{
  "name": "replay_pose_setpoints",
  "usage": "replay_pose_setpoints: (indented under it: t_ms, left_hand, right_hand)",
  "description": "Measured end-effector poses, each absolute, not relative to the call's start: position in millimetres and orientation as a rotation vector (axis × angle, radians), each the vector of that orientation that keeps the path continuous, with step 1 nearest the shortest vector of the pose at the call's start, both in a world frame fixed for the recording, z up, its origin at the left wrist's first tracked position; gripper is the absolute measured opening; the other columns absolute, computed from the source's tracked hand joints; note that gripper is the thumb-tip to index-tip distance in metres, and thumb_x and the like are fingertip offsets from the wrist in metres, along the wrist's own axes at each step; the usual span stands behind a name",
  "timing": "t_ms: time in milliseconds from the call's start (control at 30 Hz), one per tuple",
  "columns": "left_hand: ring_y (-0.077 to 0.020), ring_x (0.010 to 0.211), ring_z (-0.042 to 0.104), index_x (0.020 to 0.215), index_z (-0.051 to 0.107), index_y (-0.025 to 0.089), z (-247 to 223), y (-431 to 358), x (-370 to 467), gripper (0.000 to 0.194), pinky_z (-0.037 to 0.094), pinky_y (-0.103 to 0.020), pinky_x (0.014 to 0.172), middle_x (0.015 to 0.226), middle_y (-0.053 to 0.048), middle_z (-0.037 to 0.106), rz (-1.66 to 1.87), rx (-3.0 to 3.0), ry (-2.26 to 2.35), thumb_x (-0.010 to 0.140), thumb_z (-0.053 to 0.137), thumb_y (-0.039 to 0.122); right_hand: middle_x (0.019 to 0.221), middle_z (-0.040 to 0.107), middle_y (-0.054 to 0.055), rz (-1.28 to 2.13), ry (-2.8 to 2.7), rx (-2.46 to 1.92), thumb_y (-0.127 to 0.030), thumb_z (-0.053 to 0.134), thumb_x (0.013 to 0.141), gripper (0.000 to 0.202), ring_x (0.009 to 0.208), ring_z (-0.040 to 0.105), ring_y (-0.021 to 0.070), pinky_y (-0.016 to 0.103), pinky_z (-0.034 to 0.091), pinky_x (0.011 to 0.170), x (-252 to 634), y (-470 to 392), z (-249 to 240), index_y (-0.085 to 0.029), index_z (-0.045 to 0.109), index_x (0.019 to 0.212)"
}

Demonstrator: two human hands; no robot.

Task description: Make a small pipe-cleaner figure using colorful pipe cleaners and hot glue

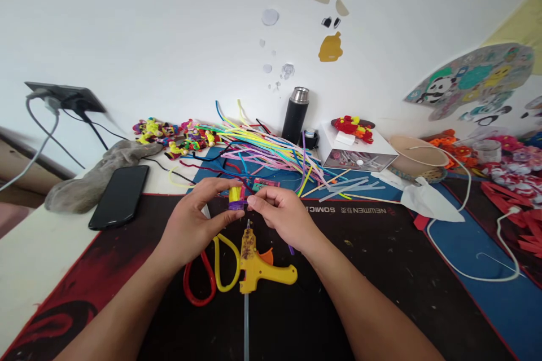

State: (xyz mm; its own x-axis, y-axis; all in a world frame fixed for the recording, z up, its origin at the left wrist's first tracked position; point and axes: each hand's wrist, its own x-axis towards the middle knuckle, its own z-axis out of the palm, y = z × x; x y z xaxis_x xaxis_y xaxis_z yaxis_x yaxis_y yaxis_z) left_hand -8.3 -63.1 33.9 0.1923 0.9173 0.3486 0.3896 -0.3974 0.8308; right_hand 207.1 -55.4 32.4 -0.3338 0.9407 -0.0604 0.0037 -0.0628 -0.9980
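Note:
Between thumb and fingers my left hand (pixel 190 217) grips a small bundle (pixel 236 197), yellow and pink above with purple wound round its lower part. My right hand (pixel 282 214) pinches a purple pipe cleaner (pixel 291 249) beside the bundle; a loose end shows below the hand. Just under both hands lies a yellow hot glue gun (pixel 254 271), its nozzle pointing away from me and a clear glue stick (pixel 246 327) sticking out of its back. Left of the gun are scissors with one red and one yellow handle (pixel 226 264); their blades are mostly hidden by my left hand.
A heap of coloured pipe cleaners (pixel 271 149) lies along the wall, near a black thermos (pixel 295 115). A phone (pixel 119 197) rests at left. To the right stand a white box (pixel 358 149) and a beige bowl (pixel 417 152), with a white cable (pixel 474 278) looping over the mat.

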Motion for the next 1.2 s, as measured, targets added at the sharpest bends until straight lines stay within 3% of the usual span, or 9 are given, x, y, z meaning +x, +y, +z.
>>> replay_pose_setpoints:
  t_ms: [367, 667, 833, 1033, 1200]
  left_hand:
    - [-0.0298, 0.118, 0.066, 0.121, 0.081, 0.031, 29.0, -63.9, -6.2, 0.042, 0.050, -0.043, 0.105, 0.121, -0.006, 0.078, 1.203, 1.655, 1.128, 0.081, 0.093, 0.039]
    - [-0.0280, 0.116, 0.072, 0.115, 0.085, 0.031, 27.1, -68.9, -0.8, 0.047, 0.058, -0.035, 0.098, 0.119, -0.005, 0.082, 1.258, 1.267, 0.973, 0.071, 0.100, 0.030]
    - [-0.0269, 0.107, 0.077, 0.114, 0.086, 0.031, 29.5, -69.9, 5.3, 0.047, 0.061, -0.032, 0.092, 0.115, -0.006, 0.084, 1.266, 1.136, 0.811, 0.069, 0.101, 0.028]
    - [-0.0350, 0.132, 0.070, 0.118, 0.085, 0.034, 24.9, -72.4, 11.2, 0.049, 0.058, -0.040, 0.105, 0.131, -0.009, 0.082, 1.178, 1.035, 0.620, 0.072, 0.100, 0.042]
    - [-0.0369, 0.144, 0.061, 0.126, 0.082, 0.034, 19.1, -70.5, 8.4, 0.050, 0.050, -0.046, 0.117, 0.143, -0.010, 0.076, 1.145, 1.075, 0.601, 0.078, 0.096, 0.040]
  right_hand:
    - [0.059, 0.039, -0.009, 1.583, -1.353, -1.007, -0.055, 0.080, 0.088, 0.039, 0.051, 0.030, 0.0084, 0.026, 0.023, 0.051, 203.5, -57.6, 33.7, -0.019, 0.066, 0.082]
    - [0.057, 0.036, -0.011, 1.838, -1.121, -0.824, -0.063, 0.088, 0.081, 0.050, 0.048, 0.025, 0.0058, 0.025, 0.016, 0.048, 195.4, -60.8, 28.1, -0.020, 0.063, 0.082]
    - [0.056, 0.037, -0.012, 1.955, -1.065, -0.729, -0.062, 0.091, 0.080, 0.050, 0.050, 0.025, 0.0063, 0.025, 0.015, 0.049, 192.5, -63.6, 29.3, -0.019, 0.068, 0.093]
    - [0.056, 0.039, -0.011, 2.053, -1.072, -0.576, -0.060, 0.086, 0.087, 0.044, 0.049, 0.023, 0.0066, 0.027, 0.014, 0.050, 190.5, -69.6, 30.9, -0.020, 0.070, 0.096]
    - [0.052, 0.034, -0.013, 2.042, -1.052, -0.571, -0.059, 0.087, 0.084, 0.045, 0.047, 0.020, 0.0056, 0.026, 0.014, 0.049, 191.5, -70.2, 38.2, -0.020, 0.065, 0.086]
